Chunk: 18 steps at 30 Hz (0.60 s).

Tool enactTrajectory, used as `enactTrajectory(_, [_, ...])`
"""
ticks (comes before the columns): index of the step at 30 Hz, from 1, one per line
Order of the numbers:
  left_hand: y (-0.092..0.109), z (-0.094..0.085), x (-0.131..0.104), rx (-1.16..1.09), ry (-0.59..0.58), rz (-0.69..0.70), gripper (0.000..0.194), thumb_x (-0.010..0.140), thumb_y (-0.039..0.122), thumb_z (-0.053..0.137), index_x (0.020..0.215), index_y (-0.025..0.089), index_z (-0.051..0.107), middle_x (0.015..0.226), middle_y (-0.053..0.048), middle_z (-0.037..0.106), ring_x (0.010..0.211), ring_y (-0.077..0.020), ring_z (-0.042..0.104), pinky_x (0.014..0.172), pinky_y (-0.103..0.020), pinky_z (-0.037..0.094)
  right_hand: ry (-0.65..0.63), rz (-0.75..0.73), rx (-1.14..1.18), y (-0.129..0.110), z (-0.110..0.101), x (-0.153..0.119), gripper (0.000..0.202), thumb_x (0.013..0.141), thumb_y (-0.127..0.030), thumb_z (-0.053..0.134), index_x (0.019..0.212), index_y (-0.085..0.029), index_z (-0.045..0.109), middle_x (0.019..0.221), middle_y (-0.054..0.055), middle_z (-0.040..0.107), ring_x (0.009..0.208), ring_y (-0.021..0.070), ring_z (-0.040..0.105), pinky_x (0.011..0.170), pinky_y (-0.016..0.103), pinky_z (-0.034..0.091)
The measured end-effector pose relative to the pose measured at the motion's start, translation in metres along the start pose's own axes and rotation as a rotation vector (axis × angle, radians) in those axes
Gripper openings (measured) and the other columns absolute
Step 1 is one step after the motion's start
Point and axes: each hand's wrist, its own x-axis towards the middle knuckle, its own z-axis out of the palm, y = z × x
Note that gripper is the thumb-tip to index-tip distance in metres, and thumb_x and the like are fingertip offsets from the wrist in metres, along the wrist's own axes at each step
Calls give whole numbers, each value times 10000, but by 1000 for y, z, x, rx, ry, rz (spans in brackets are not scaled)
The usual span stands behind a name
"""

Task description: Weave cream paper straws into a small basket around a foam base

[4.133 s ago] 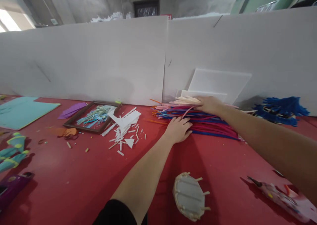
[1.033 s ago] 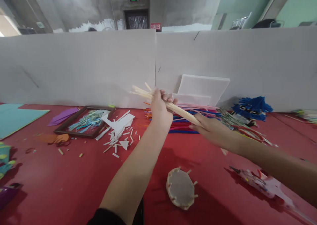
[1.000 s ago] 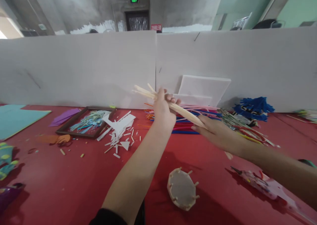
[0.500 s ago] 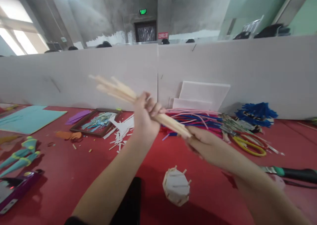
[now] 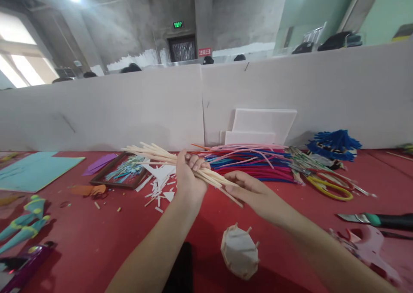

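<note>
Lowered since half a second ago: bundle of wooden sticks (image 5: 161, 157) clenched in left hand (image 5: 189, 177) above the red table (image 5: 97, 241), right hand (image 5: 250, 192) pinching its near-right ends.

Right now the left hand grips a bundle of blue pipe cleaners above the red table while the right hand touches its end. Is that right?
Not quite. The head view shows the left hand gripping a bundle of pale wooden sticks, not blue pipe cleaners. The right hand does touch its end above the red table.
</note>
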Motion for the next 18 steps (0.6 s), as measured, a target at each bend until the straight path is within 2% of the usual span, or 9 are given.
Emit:
enactTrajectory(4, [11,2,4,21,-5,47,381,878,223,529,569,199,307,393,125,260,304,-30,275,435,-174,308,-67,103,127,1,-4,1,572,724,-735,578,920,-198,569,716,-8,589,557,115,513,518,265,403])
enactTrajectory(8, [6,3,2,135,-52,-18,388,883,202,489,552,200,286,393,116,248,305,-37,260,421,-180,300,-120,121,128,5,-12,1,613,732,-789,526,802,-185,606,697,15,598,585,123,520,550,275,428])
enactTrajectory(11, [0,3,-3,282,-133,-92,381,904,217,485,556,195,334,391,110,249,308,-40,244,400,-170,290,-122,158,168,3,-27,0,687,687,-816,544,940,-190,672,969,102,686,849,201,620,726,339,500])
enactTrajectory(13, [-4,3,-6,376,-188,-152,378,926,251,494,571,189,379,395,105,268,313,-40,246,382,-158,281,-156,135,238,0,-37,-1,699,687,-798,556,1047,-210,671,1167,130,667,1036,247,619,856,390,496])
enactTrajectory(15, [-7,3,-9,431,-226,-200,382,927,322,535,593,187,408,406,104,285,319,-39,253,368,-147,274,-238,91,315,-5,-44,-1,655,702,-758,566,1059,-220,672,1216,132,655,1101,270,612,917,426,481])
enactTrajectory(16, [-8,3,-11,447,-237,-213,390,915,366,565,603,188,413,413,105,289,323,-39,255,362,-144,272,-207,61,345,-6,-44,0,606,707,-733,576,1017,-222,678,1174,127,671,1069,273,628,909,436,488])
enactTrajectory(17, [-9,3,-12,464,-246,-223,404,895,409,595,610,188,414,420,106,292,328,-38,257,357,-140,271,-114,22,363,-6,-41,1,543,710,-702,591,953,-225,677,1095,113,689,1005,263,646,882,432,499])
enactTrajectory(18, [-11,2,-13,486,-259,-234,418,872,448,622,618,188,417,430,106,299,334,-37,263,355,-137,272,57,-27,373,-5,-37,2,462,712,-663,611,867,-231,658,975,88,695,904,238,653,831,412,512])
